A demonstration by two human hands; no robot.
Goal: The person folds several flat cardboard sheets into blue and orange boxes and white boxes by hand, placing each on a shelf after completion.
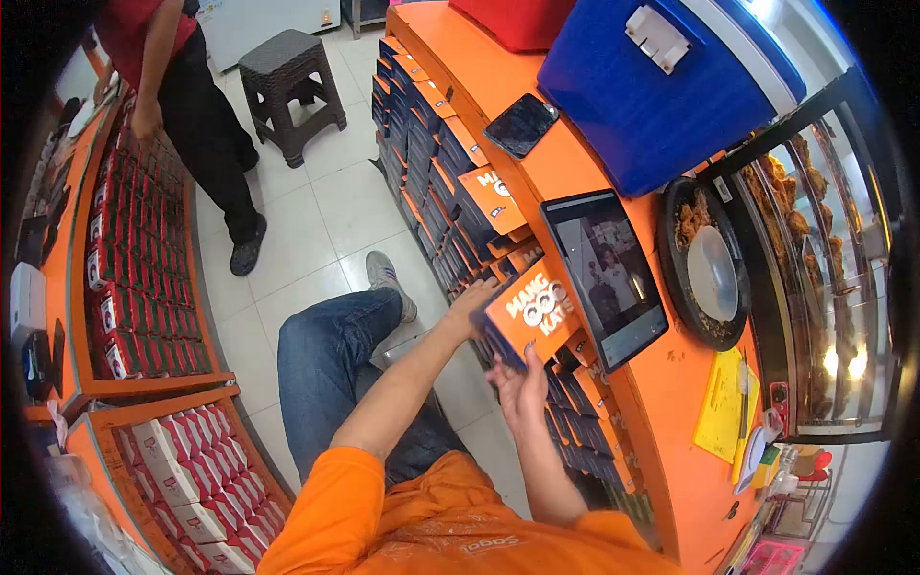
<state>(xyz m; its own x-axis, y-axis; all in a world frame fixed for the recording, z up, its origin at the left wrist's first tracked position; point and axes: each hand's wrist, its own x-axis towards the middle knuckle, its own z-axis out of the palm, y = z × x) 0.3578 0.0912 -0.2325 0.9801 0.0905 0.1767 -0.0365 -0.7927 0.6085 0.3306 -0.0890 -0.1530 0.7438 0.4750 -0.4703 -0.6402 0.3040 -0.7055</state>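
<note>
An orange and dark blue food box [533, 309], printed "MANG KAYS", is tilted above the shelf edge in front of me. My left hand [471, 305] grips it along its left side, with part of the fingers hidden behind it. Just below the box is my right hand [522, 388], palm turned up and fingers apart. Its thumb reaches the box's lower edge; I cannot tell whether it bears any weight. Stacks of similar dark blue and orange boxes [458, 206] fill the shelf beneath the orange counter [661, 450].
On the counter are a tablet [606, 278], a phone [521, 125], a blue cooler [661, 86] and a black platter [730, 321]. A glass food case [843, 287] stands at right. Across the aisle are a stool [287, 81], red box stacks [144, 259] and another person [187, 96].
</note>
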